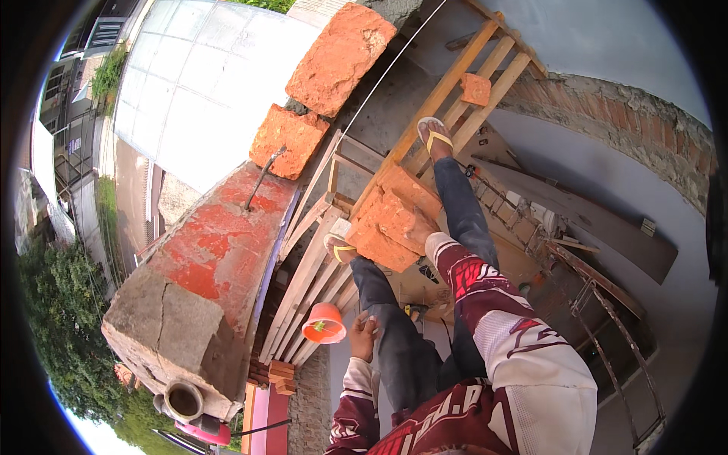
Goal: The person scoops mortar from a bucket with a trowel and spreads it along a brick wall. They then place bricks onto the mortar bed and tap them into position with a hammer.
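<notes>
My right hand point(419, 228) grips the right end of a rough orange brick point(383, 241). This brick lies against another brick point(409, 189) on wooden boards between my feet, and its underside is hidden. Lower down, my left hand point(364, 337) hangs beside my left leg, fingers loosely bent and apart, with nothing visible in them. Just left of it is an orange bucket point(323, 324) with something small and green inside. Two larger bricks point(340, 58) point(288, 140) sit end to end on the wall at the upper left.
A bent metal rod point(265, 178) stands on the red-patched wall top point(216, 235). A white string point(390, 70) runs past the wall bricks. My sandalled feet stand on wooden planks point(455, 83) high above a lower floor. One brick piece point(475, 89) rests there; a rusty metal frame point(607, 318) is right.
</notes>
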Motion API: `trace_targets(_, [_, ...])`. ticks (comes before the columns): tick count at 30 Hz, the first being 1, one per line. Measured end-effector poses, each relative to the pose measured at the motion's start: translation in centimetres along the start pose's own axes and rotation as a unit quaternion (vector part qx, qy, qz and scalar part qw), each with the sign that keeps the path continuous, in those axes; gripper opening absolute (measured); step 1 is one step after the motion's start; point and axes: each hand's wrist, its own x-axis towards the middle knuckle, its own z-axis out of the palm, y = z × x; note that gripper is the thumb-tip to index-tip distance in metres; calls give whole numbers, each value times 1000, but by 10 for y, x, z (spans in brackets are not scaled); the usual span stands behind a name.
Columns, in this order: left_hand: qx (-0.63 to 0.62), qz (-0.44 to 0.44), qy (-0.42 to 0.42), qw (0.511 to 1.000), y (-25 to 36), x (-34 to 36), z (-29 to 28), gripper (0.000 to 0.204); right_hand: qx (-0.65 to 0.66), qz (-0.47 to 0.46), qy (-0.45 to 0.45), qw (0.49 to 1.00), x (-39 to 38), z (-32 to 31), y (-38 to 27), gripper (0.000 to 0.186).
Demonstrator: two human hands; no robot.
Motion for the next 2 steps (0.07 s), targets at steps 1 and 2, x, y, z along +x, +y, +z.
trace_targets(1, [-17, -10, 3, 1000, -4, 1, -8, 47, 2, -6, -3, 1000, -1, 2, 5, 103])
trace_targets(2, [-32, -17, 7, 999, -5, 5, -14, 47, 10, -13, -14, 1000, 2, -2, 8, 103])
